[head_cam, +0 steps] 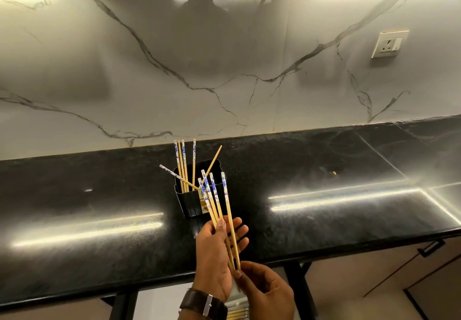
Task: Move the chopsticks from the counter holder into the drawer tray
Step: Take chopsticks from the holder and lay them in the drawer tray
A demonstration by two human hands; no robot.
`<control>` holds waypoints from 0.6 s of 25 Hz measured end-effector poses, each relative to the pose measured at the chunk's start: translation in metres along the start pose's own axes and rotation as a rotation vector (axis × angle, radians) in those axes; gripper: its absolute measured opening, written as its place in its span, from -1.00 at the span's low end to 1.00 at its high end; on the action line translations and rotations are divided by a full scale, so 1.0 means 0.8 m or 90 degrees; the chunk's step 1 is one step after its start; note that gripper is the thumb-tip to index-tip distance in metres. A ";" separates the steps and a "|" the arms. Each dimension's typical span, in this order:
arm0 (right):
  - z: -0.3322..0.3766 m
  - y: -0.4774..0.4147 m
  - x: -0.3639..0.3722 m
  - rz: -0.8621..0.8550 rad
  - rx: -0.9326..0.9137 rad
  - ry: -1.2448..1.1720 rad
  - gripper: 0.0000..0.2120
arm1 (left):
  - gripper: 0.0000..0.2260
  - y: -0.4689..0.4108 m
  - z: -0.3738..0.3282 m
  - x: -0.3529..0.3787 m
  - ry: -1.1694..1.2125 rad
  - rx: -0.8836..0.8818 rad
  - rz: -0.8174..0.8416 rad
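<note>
A black holder (192, 202) stands on the black counter and has several bamboo chopsticks (183, 165) with blue-and-white tops leaning in it. My left hand (217, 252) grips a fanned bunch of several chopsticks (225, 210), tops pointing up over the holder's front. My right hand (267, 292) pinches the lower tips of that same bunch just off the counter's front edge. Below my wrists, a small slice of the drawer tray (238, 311) shows, with chopsticks lying in it. Most of the tray is hidden by my hands.
The glossy black counter (324, 195) runs left to right in front of a white marble wall. A wall socket (389, 44) sits at the upper right. Cabinet fronts with a black handle (431, 247) are at the lower right. A dark watch is on my left wrist.
</note>
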State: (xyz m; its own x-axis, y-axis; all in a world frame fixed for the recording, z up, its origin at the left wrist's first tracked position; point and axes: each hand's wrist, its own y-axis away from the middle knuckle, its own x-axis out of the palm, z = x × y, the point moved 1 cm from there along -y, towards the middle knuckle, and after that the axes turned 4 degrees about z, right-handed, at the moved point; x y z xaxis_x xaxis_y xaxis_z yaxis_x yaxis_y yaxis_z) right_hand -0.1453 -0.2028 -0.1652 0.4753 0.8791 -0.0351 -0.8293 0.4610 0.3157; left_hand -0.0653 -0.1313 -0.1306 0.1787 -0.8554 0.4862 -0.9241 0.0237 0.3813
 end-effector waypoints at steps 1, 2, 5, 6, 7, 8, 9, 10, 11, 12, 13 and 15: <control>-0.001 -0.001 -0.002 0.028 -0.006 0.052 -0.80 | -0.78 0.000 0.000 -0.001 -0.012 0.008 0.011; 0.000 -0.002 -0.004 0.055 -0.010 0.102 -0.80 | -0.78 0.000 0.001 -0.003 -0.028 0.016 0.016; 0.011 -0.005 -0.014 0.115 -0.024 0.263 -0.79 | -0.79 -0.004 0.001 -0.007 -0.088 0.028 0.023; 0.021 -0.011 -0.019 0.102 -0.058 0.294 -0.78 | -0.79 -0.005 0.000 -0.009 -0.106 0.030 0.039; 0.033 -0.020 -0.024 0.067 -0.102 0.277 -0.76 | -0.78 -0.005 -0.001 -0.012 -0.126 0.030 0.066; 0.046 -0.031 -0.028 0.034 -0.135 0.220 -0.71 | -0.78 -0.003 -0.003 -0.015 -0.155 0.026 0.102; 0.059 -0.046 -0.029 0.022 -0.148 0.137 -0.66 | -0.78 0.000 -0.003 -0.016 -0.190 0.015 0.146; 0.074 -0.062 -0.027 0.039 -0.145 0.047 -0.61 | -0.78 0.005 -0.001 -0.017 -0.224 0.001 0.193; 0.090 -0.077 -0.021 0.089 -0.129 -0.042 -0.56 | -0.77 0.009 0.001 -0.018 -0.251 -0.019 0.238; 0.104 -0.090 -0.014 0.150 -0.112 -0.109 -0.53 | -0.76 0.014 0.006 -0.018 -0.264 -0.048 0.281; 0.114 -0.099 -0.008 0.203 -0.107 -0.138 -0.51 | -0.75 0.020 0.010 -0.018 -0.264 -0.085 0.322; 0.115 -0.116 -0.004 0.230 -0.147 -0.106 -0.56 | -0.72 0.030 0.017 -0.022 -0.265 -0.149 0.370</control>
State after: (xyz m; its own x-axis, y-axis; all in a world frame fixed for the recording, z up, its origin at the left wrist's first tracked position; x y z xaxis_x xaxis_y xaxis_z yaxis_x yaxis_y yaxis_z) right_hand -0.0431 -0.2597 -0.1072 0.1681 0.9660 0.1967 -0.9854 0.1593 0.0598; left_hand -0.0949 -0.1230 -0.1408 -0.5014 -0.7954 0.3406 -0.7266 0.6008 0.3333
